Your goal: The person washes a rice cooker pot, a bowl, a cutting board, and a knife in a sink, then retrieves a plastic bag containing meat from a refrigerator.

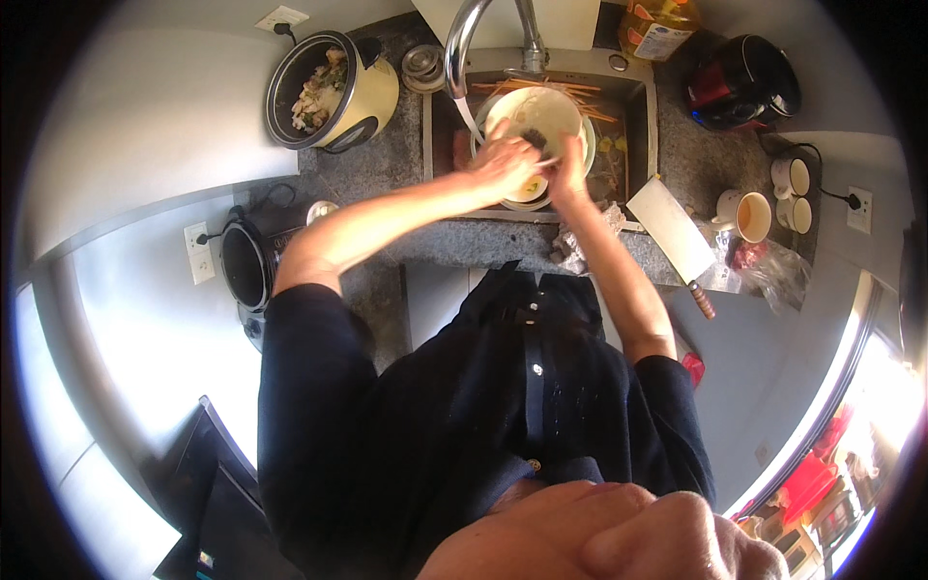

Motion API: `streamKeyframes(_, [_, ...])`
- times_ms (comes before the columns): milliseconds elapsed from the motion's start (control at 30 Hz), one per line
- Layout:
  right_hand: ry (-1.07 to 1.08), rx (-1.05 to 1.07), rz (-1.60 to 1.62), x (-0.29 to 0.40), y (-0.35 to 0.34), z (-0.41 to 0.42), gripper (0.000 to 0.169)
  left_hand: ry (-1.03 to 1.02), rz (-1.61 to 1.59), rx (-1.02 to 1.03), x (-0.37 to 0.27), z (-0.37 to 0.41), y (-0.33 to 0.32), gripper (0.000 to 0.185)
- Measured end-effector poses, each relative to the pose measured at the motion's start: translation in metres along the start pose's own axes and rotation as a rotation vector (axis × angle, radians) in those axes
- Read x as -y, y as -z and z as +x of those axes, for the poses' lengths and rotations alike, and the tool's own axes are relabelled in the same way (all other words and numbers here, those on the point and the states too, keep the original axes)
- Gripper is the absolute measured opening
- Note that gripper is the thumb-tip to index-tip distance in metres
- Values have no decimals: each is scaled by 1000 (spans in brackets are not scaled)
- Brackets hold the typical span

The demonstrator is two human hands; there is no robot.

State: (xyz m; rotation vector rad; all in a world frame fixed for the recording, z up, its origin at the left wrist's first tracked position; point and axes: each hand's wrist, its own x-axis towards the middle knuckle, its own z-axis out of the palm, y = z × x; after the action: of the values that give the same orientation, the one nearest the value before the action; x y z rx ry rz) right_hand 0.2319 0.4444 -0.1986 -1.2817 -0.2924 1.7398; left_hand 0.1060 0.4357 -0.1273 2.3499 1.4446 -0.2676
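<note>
Over the sink (652, 138), my right hand (570, 170) grips the side of a pale bowl (533, 105), tilted so its inside faces up. My left hand (507, 165) reaches into that bowl, its fingers on a dark scouring pad (534, 136); motion blurs both hands. Beneath sit more stacked bowls, including a small white bowl (528, 190) with yellow and green bits inside. Water (467, 118) runs from the chrome faucet (457, 51) to the left of the held bowl. Several wooden chopsticks (580, 88) lie along the back of the sink.
A cleaver (670, 228) lies right of the sink, its handle past the counter edge. Nearby stand a mug (750, 217) and a plastic bag (779, 272). A crumpled cloth (573, 246) rests on the front edge. A cooker (370, 94) holding food stands at left.
</note>
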Motion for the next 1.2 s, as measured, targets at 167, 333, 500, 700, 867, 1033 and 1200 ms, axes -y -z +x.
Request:
streamKeyframes(167, [28, 108, 11, 4, 5, 9, 47, 71, -126, -79, -10, -5, -28, 23])
streamKeyframes(333, [-237, 390, -257, 28, 29, 30, 57, -363, 878, 47, 50, -14, 4, 39])
streamKeyframes(500, [-275, 468, -297, 46, 16, 20, 68, -173, 521, 282, 27, 0, 11, 24])
streamKeyframes(700, [-365, 522, -138, 50, 3, 13, 74, -96, -765, 359, 42, 48, -12, 16])
streamKeyframes(867, [-457, 552, -178, 52, 6, 19, 76, -54, -279, -219, 14, 50, -30, 30])
streamKeyframes(1033, [-343, 522, -322, 44, 11, 22, 76, 99, 436, 162, 16, 51, -6, 34])
streamKeyframes(1200, [-235, 367, -275, 31, 0, 24, 69, 395, 120, 490, 21, 55, -4, 36])
